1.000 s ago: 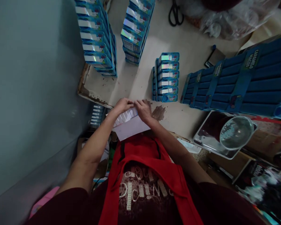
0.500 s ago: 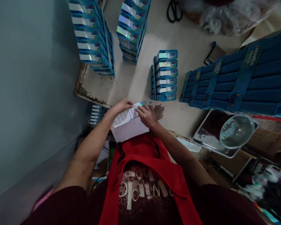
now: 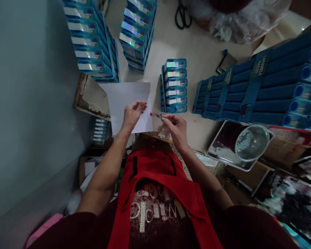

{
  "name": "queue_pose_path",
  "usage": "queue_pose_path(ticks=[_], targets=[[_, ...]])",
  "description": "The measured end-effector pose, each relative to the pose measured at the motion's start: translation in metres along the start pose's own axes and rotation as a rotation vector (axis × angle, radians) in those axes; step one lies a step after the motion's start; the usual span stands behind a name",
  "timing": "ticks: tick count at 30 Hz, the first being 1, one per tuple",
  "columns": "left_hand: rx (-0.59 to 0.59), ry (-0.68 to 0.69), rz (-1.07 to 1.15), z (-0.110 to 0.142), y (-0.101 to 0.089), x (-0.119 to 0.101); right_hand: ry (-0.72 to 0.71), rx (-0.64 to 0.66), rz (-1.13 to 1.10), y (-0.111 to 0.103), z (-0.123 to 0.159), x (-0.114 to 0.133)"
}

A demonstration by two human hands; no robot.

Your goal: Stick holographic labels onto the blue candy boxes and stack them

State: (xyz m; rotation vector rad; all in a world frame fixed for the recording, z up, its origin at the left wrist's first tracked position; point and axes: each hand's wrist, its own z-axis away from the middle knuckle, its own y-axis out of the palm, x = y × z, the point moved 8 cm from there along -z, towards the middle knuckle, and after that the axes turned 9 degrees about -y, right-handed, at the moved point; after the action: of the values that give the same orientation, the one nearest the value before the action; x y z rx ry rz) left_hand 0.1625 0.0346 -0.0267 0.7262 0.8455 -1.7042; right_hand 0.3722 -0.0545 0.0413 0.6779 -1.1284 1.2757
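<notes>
Right hand (image 3: 175, 129) pinches one small strip (image 3: 156, 115) beside one white sheet (image 3: 121, 100); a loose pinch could drop or fold the strip. Left hand (image 3: 134, 114) is half curled over the sheet; whether it grips anything, I cannot tell. Since the sheet reaches past the near edge of the bench (image 3: 168, 45), a brush could drag it off. Beyond stand one six-box stack (image 3: 175, 83), two larger stacks (image 3: 134, 31) cut by the frame, and one scissors (image 3: 181, 10).

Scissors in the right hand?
No, the black scissors lie on the table, well apart from the right hand.
</notes>
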Motion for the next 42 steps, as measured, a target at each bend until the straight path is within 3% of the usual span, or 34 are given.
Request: queue_pose_path(ticks=[2, 4, 8, 17, 30, 36, 39, 42], targets=[[0.208, -0.144, 0.265, 0.022, 0.03, 0.014, 0.042, -0.029, -0.058, -0.006, -0.003, -0.006], [0.276, -0.214, 0.39, 0.034, 0.05, 0.021, 0.09, -0.033, -0.102, -0.009, -0.004, -0.014], [0.162, -0.234, 0.38, 0.035, 0.06, 0.023, 0.076, -0.071, -0.079, -0.023, -0.002, -0.014], [0.017, -0.151, 0.385, 0.036, 0.075, -0.01, -0.168, -0.284, 0.398, -0.066, -0.023, 0.021], [0.0, -0.152, 0.379, 0.02, 0.082, -0.006, -0.094, -0.24, 0.499, -0.065, -0.044, 0.003], [0.076, -0.214, 0.446, 0.001, 0.109, 0.017, 0.021, -0.316, 0.284, -0.083, -0.058, -0.025], [-0.022, -0.282, 0.433, -0.006, 0.112, 0.037, 0.144, -0.209, 0.058, -0.082, -0.066, -0.039], [-0.145, -0.277, 0.395, -0.008, 0.102, 0.045, 0.303, -0.046, -0.104, -0.079, -0.069, -0.046]])
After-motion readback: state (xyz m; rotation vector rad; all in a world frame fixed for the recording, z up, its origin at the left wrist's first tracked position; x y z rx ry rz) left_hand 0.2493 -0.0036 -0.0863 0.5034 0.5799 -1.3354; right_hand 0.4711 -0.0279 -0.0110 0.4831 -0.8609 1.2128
